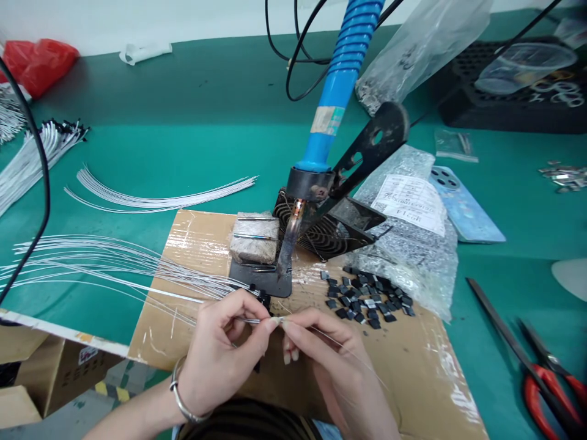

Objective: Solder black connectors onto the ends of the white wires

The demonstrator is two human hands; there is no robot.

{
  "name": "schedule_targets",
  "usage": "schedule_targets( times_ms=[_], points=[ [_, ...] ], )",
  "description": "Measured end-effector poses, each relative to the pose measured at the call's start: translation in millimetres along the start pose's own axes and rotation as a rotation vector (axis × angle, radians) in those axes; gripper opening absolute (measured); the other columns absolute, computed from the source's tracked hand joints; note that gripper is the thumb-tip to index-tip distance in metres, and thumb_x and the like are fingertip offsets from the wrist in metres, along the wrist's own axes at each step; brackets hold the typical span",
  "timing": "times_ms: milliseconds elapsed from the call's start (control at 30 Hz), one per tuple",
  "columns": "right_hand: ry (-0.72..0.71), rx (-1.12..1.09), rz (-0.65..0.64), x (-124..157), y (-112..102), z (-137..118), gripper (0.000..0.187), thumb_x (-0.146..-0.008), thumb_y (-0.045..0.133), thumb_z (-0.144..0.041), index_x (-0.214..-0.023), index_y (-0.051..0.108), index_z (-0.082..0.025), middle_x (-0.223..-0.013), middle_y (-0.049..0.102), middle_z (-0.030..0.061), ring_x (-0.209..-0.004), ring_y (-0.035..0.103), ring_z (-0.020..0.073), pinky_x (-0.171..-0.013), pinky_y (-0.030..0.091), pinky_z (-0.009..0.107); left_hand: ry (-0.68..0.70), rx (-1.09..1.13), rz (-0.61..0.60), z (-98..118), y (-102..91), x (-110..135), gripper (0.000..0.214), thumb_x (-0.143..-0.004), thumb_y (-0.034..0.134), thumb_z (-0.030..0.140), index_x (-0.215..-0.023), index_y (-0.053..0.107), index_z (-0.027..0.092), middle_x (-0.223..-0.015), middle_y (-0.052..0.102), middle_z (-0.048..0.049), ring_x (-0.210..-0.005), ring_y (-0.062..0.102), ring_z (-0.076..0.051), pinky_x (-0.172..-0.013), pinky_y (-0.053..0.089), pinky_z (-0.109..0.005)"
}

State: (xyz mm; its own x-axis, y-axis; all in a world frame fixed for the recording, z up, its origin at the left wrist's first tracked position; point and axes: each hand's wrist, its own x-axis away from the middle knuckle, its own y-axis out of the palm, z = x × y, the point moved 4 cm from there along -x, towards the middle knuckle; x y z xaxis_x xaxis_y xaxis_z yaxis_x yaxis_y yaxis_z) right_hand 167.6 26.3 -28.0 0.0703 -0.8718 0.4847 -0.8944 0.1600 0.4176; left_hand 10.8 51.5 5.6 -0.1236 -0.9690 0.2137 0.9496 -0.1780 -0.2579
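Observation:
My left hand (220,354) pinches the ends of several thin white wires (114,263) that fan out to the left across the table. My right hand (321,351) meets it fingertip to fingertip, pinching a fine wire or small part at the same spot; what it is I cannot make out. Both hands hover over a taped cardboard sheet (413,366). Just beyond them a blue-handled soldering iron (337,104) rests tip-down in a black stand (330,226), beside a grey block (254,238). A heap of small black parts (367,296) lies to the right.
More white wires (156,195) curve on the green table at the left. A bag of tiny parts (413,226) sits right of the stand, red-handled scissors (545,376) at the lower right, a black tray (513,91) with a clear cup at the far right, cardboard boxes (41,366) below left.

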Motion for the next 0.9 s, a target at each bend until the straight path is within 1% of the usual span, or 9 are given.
schedule_targets(
  times_ms=[100,200,400,467,600,733,800,833,900],
  points=[
    [-0.002,-0.016,0.066,4,3,-2,0.032,-0.074,0.096,-0.051,-0.070,0.085,-0.022,-0.061,0.070,-0.0007,-0.061,0.059,0.0108,-0.064,0.048,0.022,-0.022,0.023,0.008,-2,0.8,0,0.020,-0.090,0.066,0.027,-0.074,0.064,0.017,-0.057,0.045,0.0062,-0.049,0.029,-0.009,-0.045,0.022,-0.023],
    [-0.009,-0.034,0.076,5,6,0,0.033,-0.074,0.096,-0.052,-0.069,0.084,-0.021,-0.060,0.069,-0.0007,-0.060,0.058,0.0107,-0.063,0.048,0.022,0.002,0.024,0.026,-1,1.4,0,0.019,-0.091,0.067,0.025,-0.074,0.064,0.017,-0.056,0.045,0.0065,-0.048,0.030,-0.008,-0.045,0.023,-0.022],
    [-0.075,-0.093,0.015,1,2,12,0.026,-0.081,0.093,-0.046,-0.075,0.086,-0.022,-0.063,0.072,0.0008,-0.061,0.061,0.0109,-0.062,0.051,0.020,0.061,-0.001,0.092,-3,3.1,4,0.018,-0.091,0.069,0.023,-0.074,0.066,0.017,-0.054,0.044,0.0072,-0.047,0.029,-0.008,-0.044,0.023,-0.021],
    [-0.088,-0.108,0.017,1,2,16,0.024,-0.083,0.092,-0.046,-0.076,0.087,-0.023,-0.065,0.073,0.0013,-0.062,0.062,0.0116,-0.063,0.053,0.021,0.056,0.011,0.116,-8,4.6,6,0.019,-0.093,0.070,0.024,-0.075,0.067,0.018,-0.053,0.049,0.0060,-0.046,0.032,-0.008,-0.044,0.026,-0.021],
    [-0.114,-0.138,0.052,3,7,22,0.024,-0.083,0.090,-0.047,-0.077,0.087,-0.024,-0.066,0.073,0.0011,-0.063,0.063,0.0122,-0.065,0.055,0.022,0.003,0.103,0.117,-17,8.7,9,0.022,-0.094,0.074,0.033,-0.079,0.069,0.019,-0.058,0.063,0.0012,-0.047,0.048,-0.011,-0.047,0.039,-0.021],
    [-0.122,-0.143,0.096,5,7,27,0.024,-0.084,0.090,-0.049,-0.082,0.088,-0.025,-0.069,0.075,0.0020,-0.065,0.066,0.0148,-0.068,0.058,0.026,-0.016,0.128,0.108,-14,7.8,6,0.020,-0.093,0.074,0.031,-0.078,0.070,0.018,-0.061,0.067,-0.0008,-0.049,0.052,-0.012,-0.048,0.041,-0.021],
    [-0.157,-0.071,0.161,6,-4,25,0.025,-0.084,0.089,-0.050,-0.088,0.089,-0.025,-0.075,0.078,0.0037,-0.067,0.069,0.0172,-0.069,0.059,0.028,-0.021,0.103,0.114,-10,4.9,2,0.018,-0.091,0.074,0.027,-0.077,0.071,0.017,-0.059,0.066,-0.0002,-0.048,0.047,-0.010,-0.047,0.037,-0.020],
    [-0.197,0.016,0.224,7,-14,21,0.025,-0.085,0.087,-0.050,-0.092,0.089,-0.026,-0.078,0.080,0.0043,-0.068,0.070,0.0181,-0.069,0.060,0.029,-0.025,0.091,0.116,-9,3.2,0,0.016,-0.090,0.074,0.026,-0.077,0.071,0.016,-0.059,0.065,0.0001,-0.048,0.044,-0.009,-0.046,0.035,-0.020],
    [-0.343,0.329,0.372,9,-36,6,0.025,-0.085,0.087,-0.049,-0.093,0.088,-0.026,-0.083,0.080,0.0047,-0.067,0.071,0.0193,-0.066,0.059,0.030,-0.029,0.081,0.120,-6,0.0,-3,0.014,-0.087,0.074,0.025,-0.078,0.074,0.016,-0.060,0.065,-0.0006,-0.048,0.040,-0.009,-0.046,0.031,-0.020]
  ],
)
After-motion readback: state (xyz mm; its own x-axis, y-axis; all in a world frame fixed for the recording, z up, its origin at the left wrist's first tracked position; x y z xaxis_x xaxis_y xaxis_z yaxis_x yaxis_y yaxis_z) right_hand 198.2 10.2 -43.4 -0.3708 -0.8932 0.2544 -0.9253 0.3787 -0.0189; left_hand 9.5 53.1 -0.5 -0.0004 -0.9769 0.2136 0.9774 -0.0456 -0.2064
